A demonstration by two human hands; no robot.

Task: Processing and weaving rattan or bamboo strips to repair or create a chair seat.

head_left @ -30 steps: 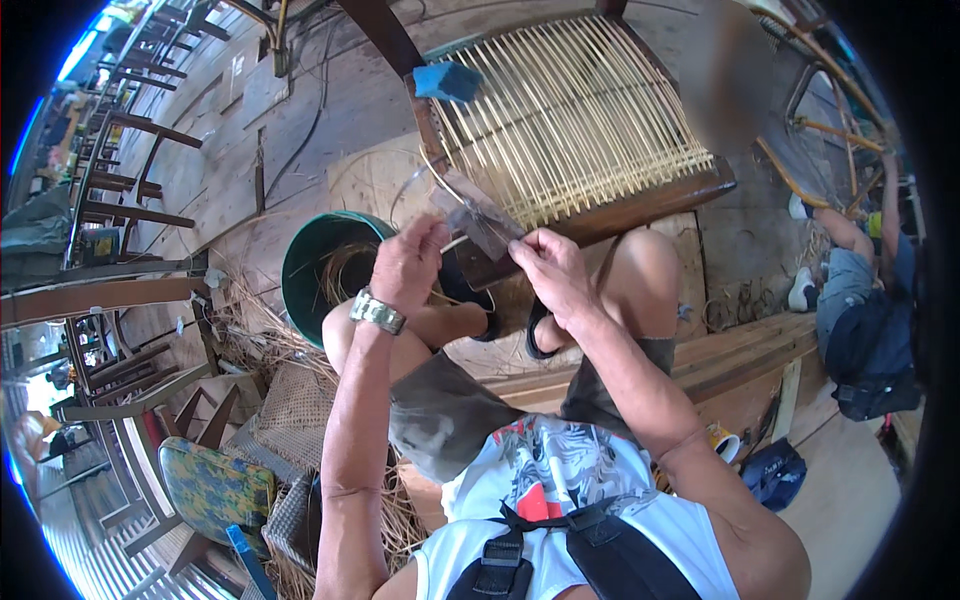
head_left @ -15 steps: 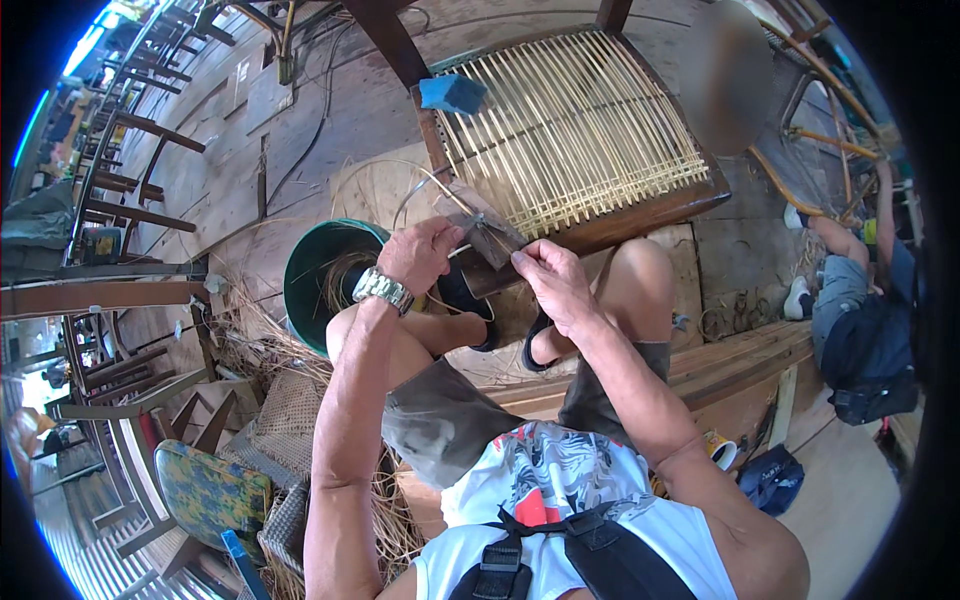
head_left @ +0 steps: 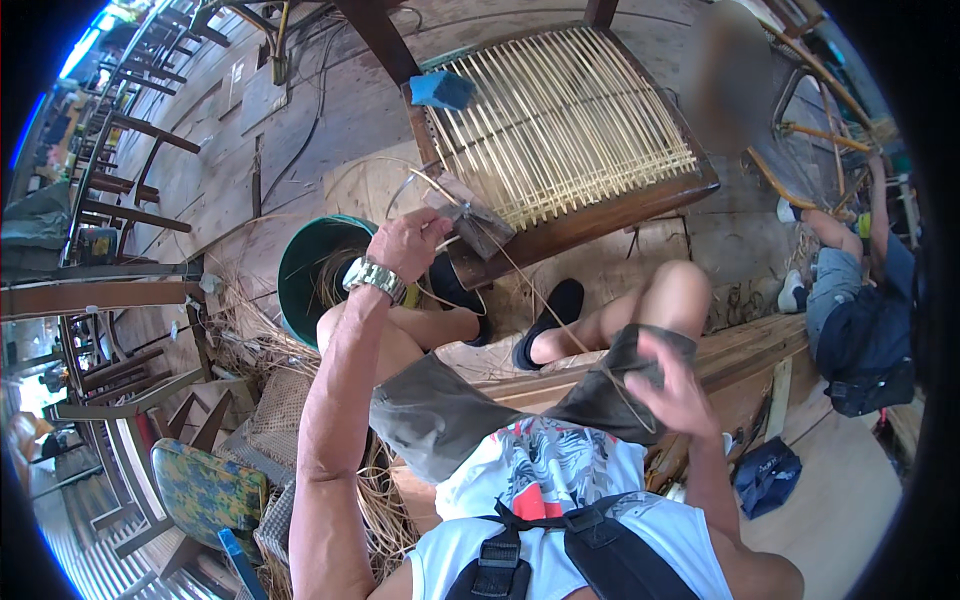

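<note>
My left hand [head_left: 408, 246], with a watch on its wrist, is closed at a small dark wooden block [head_left: 478, 232] with metal on top. A thin pale strip shows by its fingertips, but what they grip is hidden. One long thin cane strand [head_left: 545, 295] passes over the block and runs down towards my lap. My right hand [head_left: 670, 385] is above my right thigh, beside the strand's loose end. Its fingers are smeared by motion, so any hold on the strand cannot be made out. Ahead lies a wooden seat frame [head_left: 610, 205] strung with pale cane strands [head_left: 560, 110].
A blue sponge [head_left: 442, 91] rests on the seat's left corner. Left of my legs stands a green bucket [head_left: 300, 275] with cane strands inside. Loose strands [head_left: 390, 500] lie by my left side. A camouflage-patterned pad [head_left: 210, 490] is lower left. Another person [head_left: 850, 290] works at the far right.
My right hand has moved from the block back and down towards my right side. The strand now stretches from the block across my legs. My left hand stays by the block.
</note>
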